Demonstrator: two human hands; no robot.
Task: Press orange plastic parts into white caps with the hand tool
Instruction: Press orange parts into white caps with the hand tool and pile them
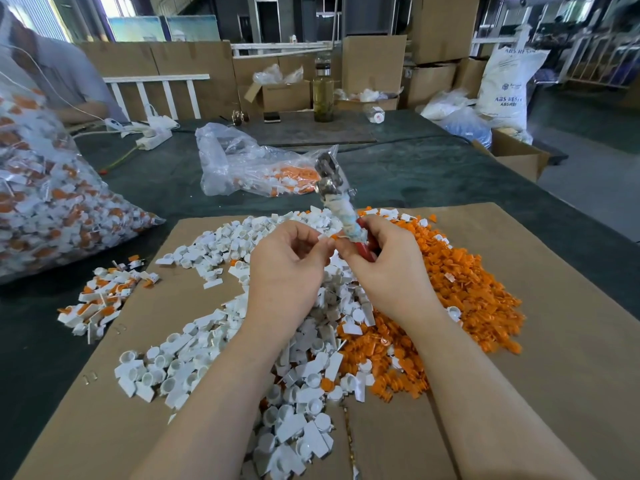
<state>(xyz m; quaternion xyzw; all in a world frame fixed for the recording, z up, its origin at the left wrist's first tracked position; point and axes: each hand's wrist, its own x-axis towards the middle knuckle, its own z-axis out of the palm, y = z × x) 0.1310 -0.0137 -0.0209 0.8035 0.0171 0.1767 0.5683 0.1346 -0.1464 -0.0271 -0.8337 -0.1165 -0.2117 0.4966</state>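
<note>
My right hand [379, 258] grips the hand tool [337, 195] by its red handles, the metal head pointing up and away. My left hand [289, 261] pinches a small white cap with an orange part [328, 238] right beside the tool's taped shaft. Both hands hover over a heap of loose white caps [214, 362] on the left and a heap of orange parts [460, 292] on the right, spread on a cardboard sheet [554, 341].
A small pile of joined white-and-orange pieces [100, 299] lies at the cardboard's left edge. A big clear bag of such pieces [38, 202] stands at far left, a flatter bag [249, 164] behind the tool. Another person [52, 74] sits at back left. A bottle [323, 95] and cartons stand beyond.
</note>
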